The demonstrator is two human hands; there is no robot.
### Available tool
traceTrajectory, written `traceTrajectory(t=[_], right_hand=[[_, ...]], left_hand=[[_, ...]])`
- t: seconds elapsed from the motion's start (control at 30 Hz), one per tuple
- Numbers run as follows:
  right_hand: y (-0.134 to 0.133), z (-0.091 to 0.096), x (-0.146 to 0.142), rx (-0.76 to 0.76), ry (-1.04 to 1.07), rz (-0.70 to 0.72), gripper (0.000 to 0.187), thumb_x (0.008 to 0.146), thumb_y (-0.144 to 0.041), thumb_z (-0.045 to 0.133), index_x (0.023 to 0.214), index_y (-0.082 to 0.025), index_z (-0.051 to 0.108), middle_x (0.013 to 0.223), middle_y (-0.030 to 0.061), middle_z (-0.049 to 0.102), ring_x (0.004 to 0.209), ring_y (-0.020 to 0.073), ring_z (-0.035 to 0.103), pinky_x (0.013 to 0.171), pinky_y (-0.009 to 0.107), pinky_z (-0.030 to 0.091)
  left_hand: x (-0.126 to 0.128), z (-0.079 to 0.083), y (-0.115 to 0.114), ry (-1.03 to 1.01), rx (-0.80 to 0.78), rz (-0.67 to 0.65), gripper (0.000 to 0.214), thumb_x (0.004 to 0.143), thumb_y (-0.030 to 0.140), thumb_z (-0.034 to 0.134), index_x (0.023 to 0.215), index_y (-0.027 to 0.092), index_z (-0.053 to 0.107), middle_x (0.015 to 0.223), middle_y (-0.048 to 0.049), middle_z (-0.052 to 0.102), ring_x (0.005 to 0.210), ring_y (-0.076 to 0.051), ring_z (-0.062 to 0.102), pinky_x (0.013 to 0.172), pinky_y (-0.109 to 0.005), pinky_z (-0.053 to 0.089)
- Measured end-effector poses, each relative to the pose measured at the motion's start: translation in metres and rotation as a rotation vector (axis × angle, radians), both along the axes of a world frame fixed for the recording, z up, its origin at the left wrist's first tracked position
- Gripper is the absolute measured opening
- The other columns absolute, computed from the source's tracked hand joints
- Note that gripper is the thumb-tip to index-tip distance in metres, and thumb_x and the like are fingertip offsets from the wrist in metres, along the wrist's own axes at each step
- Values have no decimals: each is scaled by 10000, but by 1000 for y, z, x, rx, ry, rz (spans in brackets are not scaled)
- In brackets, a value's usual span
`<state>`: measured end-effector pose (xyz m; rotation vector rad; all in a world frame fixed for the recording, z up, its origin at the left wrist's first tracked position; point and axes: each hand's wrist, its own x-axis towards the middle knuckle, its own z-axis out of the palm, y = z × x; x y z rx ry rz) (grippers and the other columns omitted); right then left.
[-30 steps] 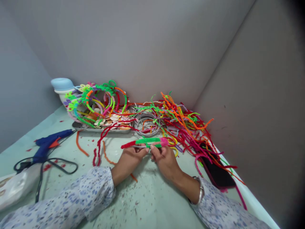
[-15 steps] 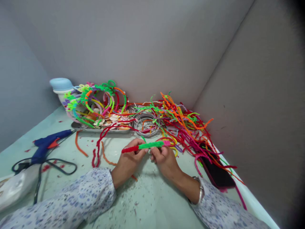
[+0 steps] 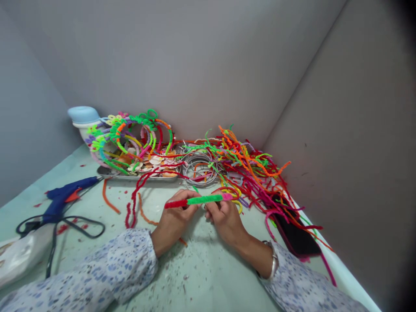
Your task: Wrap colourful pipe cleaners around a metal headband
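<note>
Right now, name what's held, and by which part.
A multicoloured fuzzy strip: left hand near where red meets green, right hand near the pink end; exact fingertip contact is unclear.

Band [image 3: 204, 199] before wire coil [image 3: 199, 184], glue gun [image 3: 60, 201] left, shells [image 3: 156, 160] in tray [image 3: 138, 177] behind, pipe cleaners [image 3: 250, 167] right

This is a small craft-making corner. A bench [image 3: 208, 286], set against plain grey walls [image 3: 195, 65], carries a blue glue gun [image 3: 58, 199], a heap of bright pipe cleaners [image 3: 247, 160], a wire coil [image 3: 186, 175], a metal tray [image 3: 136, 177] and a cluster of fuzzy hoops [image 3: 117, 130]. Whether it belongs to a home or a workshop, so narrow a view cannot settle.
</note>
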<state>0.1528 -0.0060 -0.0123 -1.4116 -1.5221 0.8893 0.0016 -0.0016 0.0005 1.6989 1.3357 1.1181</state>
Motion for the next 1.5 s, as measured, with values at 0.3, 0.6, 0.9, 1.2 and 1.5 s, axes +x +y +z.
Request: traceTrajectory(t=[0.3, 0.6, 0.9, 1.2, 1.5], right_hand=[[-2, 1, 1, 47, 24, 16, 128, 868, -279, 485, 771, -205, 526, 540, -29, 594, 517, 150, 602, 511, 238, 443], [-5, 4, 2, 106, -19, 11, 148, 885, -267, 471, 770, -199, 535, 581, -26, 597, 543, 137, 581, 522, 228, 420], [-7, 6, 2, 164, -64, -6, 186, 879, -255, 475, 724, -188, 556, 591, -19, 601, 552, 132, 568, 531, 229, 397], [-7, 10, 2, 166, -20, 31, 157, 903, -324, 471, 863, -194, 551, 603, -18, 600, 578, 154, 582, 541, 241, 403], [-7, 8, 3, 155, -19, 32, 148, 906, -302, 472, 857, -191, 556, 596, -25, 601, 547, 141, 576, 543, 235, 402]], left_hand=[[1, 3, -1, 9, 43, 24, 86, 803, 246, 609, 836, 182, 656, 855, -25, 654, 780, -167, 585, 682, -289, 438], [1, 9, -2, 14, 42, 1, 101, 813, 225, 580, 818, 181, 672, 828, -26, 652, 800, -177, 609, 721, -299, 446], [-1, 11, -5, 19, 39, -37, 132, 838, 262, 557, 804, 181, 655, 821, -28, 647, 811, -181, 610, 742, -310, 443], [-2, 6, -3, -101, 3, -51, 189, 825, 337, 600, 925, 183, 648, 890, -42, 664, 783, -169, 619, 683, -273, 478], [-4, 10, -3, -28, 74, -80, 116, 818, 280, 610, 850, 194, 680, 859, -34, 661, 808, -178, 621, 731, -292, 469]])
